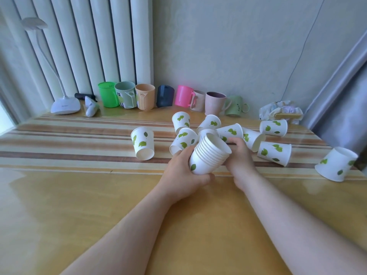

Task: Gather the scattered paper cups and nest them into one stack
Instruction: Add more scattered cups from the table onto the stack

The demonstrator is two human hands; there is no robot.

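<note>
My left hand (183, 171) grips a tilted stack of several nested white paper cups (208, 155) with green leaf prints, its open mouth pointing up and away. My right hand (239, 153) rests against the stack's right side, fingers curled near its rim; whether it grips anything I cannot tell. Loose cups lie scattered behind: one on its side at the left (143, 142), a cluster just beyond the stack (184, 138), two at the right (274, 152), (274, 127), and one upside down at the far right (335, 163).
A row of coloured plastic mugs (145, 97) lines the wall at the back. A white desk lamp (65, 105) and a small white device (91, 108) sit back left. Crumpled wrapping (281, 112) lies back right. The striped wooden table (79, 195) stretches toward me.
</note>
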